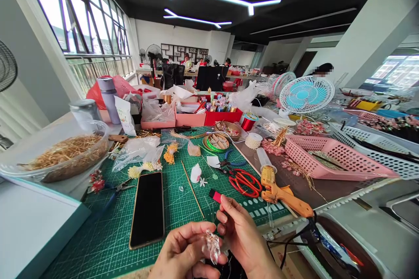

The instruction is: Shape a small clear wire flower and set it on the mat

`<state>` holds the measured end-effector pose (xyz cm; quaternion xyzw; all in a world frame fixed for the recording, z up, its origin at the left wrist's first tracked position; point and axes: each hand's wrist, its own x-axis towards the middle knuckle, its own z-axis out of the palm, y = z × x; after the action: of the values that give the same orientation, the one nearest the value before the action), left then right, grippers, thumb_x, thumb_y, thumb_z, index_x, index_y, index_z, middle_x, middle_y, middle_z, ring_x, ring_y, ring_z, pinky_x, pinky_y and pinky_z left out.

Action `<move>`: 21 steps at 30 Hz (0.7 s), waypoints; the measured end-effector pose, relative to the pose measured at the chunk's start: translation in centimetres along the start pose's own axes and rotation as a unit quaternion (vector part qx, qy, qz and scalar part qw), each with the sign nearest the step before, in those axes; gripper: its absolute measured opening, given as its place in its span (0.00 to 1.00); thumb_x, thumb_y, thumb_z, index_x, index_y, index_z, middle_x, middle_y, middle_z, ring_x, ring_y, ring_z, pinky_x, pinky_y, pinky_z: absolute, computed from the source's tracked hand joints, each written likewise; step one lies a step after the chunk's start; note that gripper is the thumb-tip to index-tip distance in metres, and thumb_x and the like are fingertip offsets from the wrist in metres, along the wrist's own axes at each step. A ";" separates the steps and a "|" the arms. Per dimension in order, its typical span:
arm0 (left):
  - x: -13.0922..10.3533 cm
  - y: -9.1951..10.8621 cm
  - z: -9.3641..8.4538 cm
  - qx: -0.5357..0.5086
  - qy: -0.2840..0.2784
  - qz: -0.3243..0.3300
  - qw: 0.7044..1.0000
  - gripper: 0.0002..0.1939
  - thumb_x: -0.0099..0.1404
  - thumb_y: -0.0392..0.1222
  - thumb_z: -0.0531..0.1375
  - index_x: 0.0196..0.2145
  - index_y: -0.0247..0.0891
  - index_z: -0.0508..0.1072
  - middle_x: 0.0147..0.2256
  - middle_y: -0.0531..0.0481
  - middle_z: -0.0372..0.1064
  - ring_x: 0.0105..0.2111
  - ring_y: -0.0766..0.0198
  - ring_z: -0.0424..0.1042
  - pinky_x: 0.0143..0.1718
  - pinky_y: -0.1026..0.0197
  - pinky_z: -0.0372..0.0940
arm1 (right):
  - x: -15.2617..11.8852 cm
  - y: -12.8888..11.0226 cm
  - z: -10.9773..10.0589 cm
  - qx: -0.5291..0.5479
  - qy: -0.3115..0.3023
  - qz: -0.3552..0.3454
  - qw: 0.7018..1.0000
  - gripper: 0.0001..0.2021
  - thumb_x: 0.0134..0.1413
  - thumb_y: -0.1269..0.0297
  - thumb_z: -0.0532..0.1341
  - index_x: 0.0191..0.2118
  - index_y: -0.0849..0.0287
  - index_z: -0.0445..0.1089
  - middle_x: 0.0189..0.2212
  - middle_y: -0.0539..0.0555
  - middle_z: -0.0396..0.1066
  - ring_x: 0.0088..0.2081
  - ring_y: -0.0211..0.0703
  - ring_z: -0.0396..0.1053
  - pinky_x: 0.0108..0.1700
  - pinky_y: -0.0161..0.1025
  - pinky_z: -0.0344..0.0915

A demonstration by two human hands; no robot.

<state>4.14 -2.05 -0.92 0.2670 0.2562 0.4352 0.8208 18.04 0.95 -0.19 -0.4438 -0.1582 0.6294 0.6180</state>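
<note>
My left hand (182,250) pinches a small clear, pinkish petal-like piece (212,246) at the near edge of the green cutting mat (176,209). My right hand (240,233) touches the same piece from the right, and a red-and-black tool (215,195) sticks up from its fingers. A black phone (148,209) lies face up on the mat just left of my hands. Red-handled scissors (245,182) and an orange glue gun (282,194) lie to the right, close to my right hand.
A clear bowl of straw-like strands (62,152) stands at the left. Pink boxes (190,118), a green dish (216,143) and blue pliers (233,163) lie beyond the mat. A pink basket (330,157) and a desk fan (307,94) are right. People work at far tables.
</note>
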 end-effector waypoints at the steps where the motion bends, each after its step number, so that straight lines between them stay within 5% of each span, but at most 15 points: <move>1: 0.0 0.0 0.1 -0.003 0.007 0.000 1.000 0.15 0.45 0.39 0.72 0.33 0.35 0.78 0.29 0.46 0.77 0.28 0.60 0.77 0.26 0.67 0.71 | 0.1 0.0 0.0 0.004 0.004 -0.005 1.000 0.24 0.19 0.57 0.76 0.22 0.60 0.63 0.14 0.40 0.60 0.15 0.26 0.55 0.13 0.24 0.57; 21: 0.0 -0.9 0.5 0.013 0.078 0.046 0.996 0.18 0.39 0.40 0.73 0.29 0.30 0.77 0.21 0.45 0.77 0.19 0.65 0.75 0.19 0.71 0.68 | -0.6 0.4 -1.8 -0.064 -0.020 -0.034 0.997 0.21 0.30 0.55 0.73 0.25 0.59 0.62 0.16 0.39 0.56 0.15 0.25 0.54 0.14 0.24 0.59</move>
<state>4.95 -2.55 -1.16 0.2544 0.3124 0.4887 0.7738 19.08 -0.35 -1.28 -0.4641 -0.2254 0.6053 0.6062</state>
